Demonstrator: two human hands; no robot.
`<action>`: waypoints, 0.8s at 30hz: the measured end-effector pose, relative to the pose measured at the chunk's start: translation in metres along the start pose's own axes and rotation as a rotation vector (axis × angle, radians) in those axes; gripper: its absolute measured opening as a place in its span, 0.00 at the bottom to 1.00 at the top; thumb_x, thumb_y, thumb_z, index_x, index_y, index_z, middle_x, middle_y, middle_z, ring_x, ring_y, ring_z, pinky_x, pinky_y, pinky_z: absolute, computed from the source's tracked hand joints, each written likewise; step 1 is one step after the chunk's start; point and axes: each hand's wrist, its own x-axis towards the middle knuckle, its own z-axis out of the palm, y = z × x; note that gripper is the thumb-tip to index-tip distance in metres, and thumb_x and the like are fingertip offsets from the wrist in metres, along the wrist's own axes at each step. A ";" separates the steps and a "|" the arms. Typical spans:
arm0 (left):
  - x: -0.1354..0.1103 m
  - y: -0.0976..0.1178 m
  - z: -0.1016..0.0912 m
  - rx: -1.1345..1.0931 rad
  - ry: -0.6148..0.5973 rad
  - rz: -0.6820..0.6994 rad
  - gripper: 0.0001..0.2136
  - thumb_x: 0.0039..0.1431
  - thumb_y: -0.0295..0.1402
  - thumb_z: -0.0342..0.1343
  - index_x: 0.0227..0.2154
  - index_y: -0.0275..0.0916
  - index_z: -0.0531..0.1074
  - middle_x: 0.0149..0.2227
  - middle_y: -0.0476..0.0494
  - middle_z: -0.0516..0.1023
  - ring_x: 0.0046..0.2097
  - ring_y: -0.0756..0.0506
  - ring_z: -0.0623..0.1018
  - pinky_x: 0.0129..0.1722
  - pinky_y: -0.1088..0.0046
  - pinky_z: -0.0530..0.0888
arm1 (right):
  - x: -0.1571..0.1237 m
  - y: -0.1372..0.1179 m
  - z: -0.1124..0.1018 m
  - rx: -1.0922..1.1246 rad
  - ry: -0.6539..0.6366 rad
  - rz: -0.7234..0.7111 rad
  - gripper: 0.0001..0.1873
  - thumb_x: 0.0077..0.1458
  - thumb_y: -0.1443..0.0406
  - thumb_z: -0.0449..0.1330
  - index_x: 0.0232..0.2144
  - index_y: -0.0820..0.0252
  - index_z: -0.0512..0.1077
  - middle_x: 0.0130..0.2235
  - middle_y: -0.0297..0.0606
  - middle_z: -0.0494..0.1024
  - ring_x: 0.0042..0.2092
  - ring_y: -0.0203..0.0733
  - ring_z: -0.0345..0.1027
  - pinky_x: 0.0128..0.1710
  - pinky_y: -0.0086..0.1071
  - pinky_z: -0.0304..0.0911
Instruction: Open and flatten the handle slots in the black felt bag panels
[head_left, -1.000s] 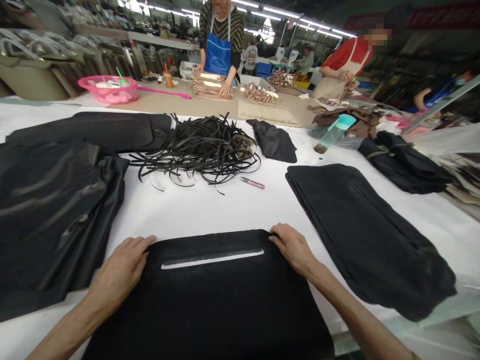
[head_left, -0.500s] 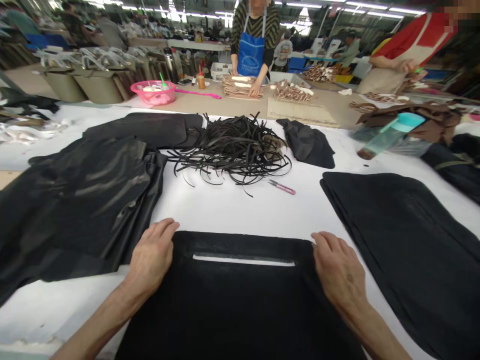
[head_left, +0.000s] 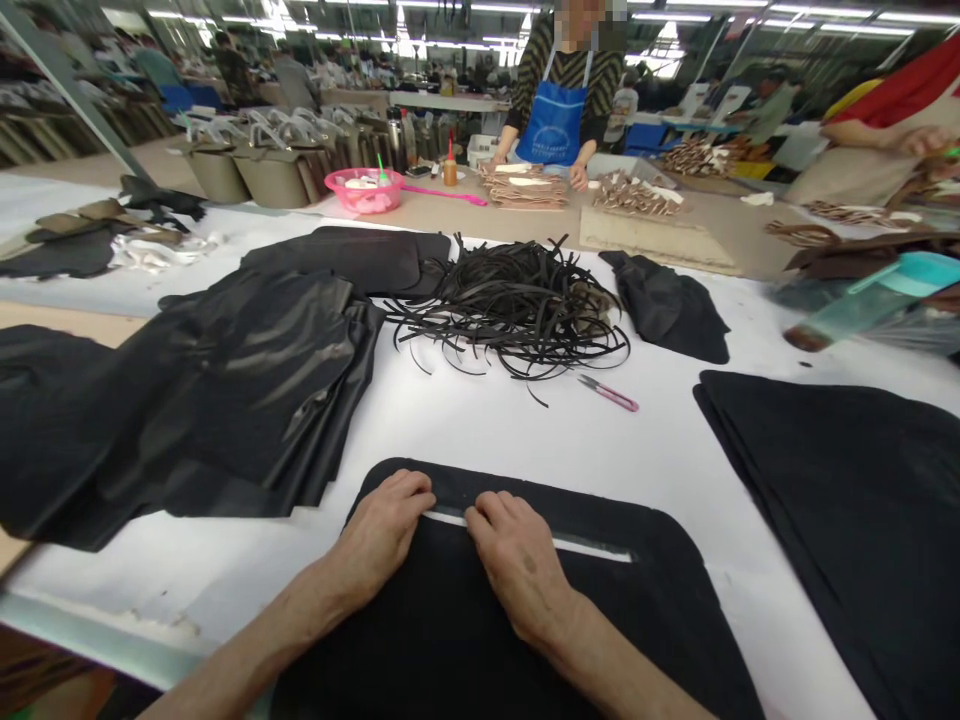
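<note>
White tabletop (head_left: 517,435); blk panel (head_left: 427,640), slot (head_left: 596,550) runs L–R, R end nearer; L fingers (head_left: 411,485), R fingers (head_left: 495,508) curled there, clamping unclear.

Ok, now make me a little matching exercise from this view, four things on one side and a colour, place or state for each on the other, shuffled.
Column one:
1. Slotted black panel
2. Snips
3. Bottle
4. Thin strips

Column two:
A. Piled in a loose tangle
B. Topped with a turquoise lid
C. Beneath the left hand and right hand
D. Pink-handled, lying on the white tabletop

Right pairs: 1-C, 2-D, 3-B, 4-A.
</note>
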 end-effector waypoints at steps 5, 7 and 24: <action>0.001 -0.002 0.000 -0.007 -0.005 -0.006 0.15 0.57 0.18 0.41 0.37 0.38 0.71 0.39 0.45 0.71 0.42 0.47 0.69 0.42 0.70 0.70 | 0.002 -0.005 0.018 -0.177 0.071 -0.146 0.09 0.50 0.76 0.55 0.34 0.63 0.69 0.31 0.39 0.67 0.32 0.43 0.57 0.30 0.37 0.54; 0.002 -0.001 -0.001 0.005 -0.024 0.010 0.15 0.56 0.18 0.42 0.37 0.38 0.71 0.39 0.45 0.71 0.41 0.46 0.69 0.42 0.70 0.70 | 0.004 -0.006 0.019 -0.193 0.091 -0.152 0.10 0.50 0.77 0.52 0.33 0.63 0.68 0.30 0.40 0.66 0.31 0.44 0.57 0.29 0.37 0.53; 0.006 0.000 0.011 0.091 0.024 0.049 0.09 0.61 0.24 0.43 0.34 0.37 0.69 0.36 0.44 0.69 0.39 0.45 0.67 0.40 0.66 0.69 | 0.011 0.010 0.006 0.077 0.032 0.014 0.03 0.55 0.69 0.57 0.34 0.58 0.66 0.33 0.35 0.68 0.36 0.42 0.61 0.35 0.34 0.56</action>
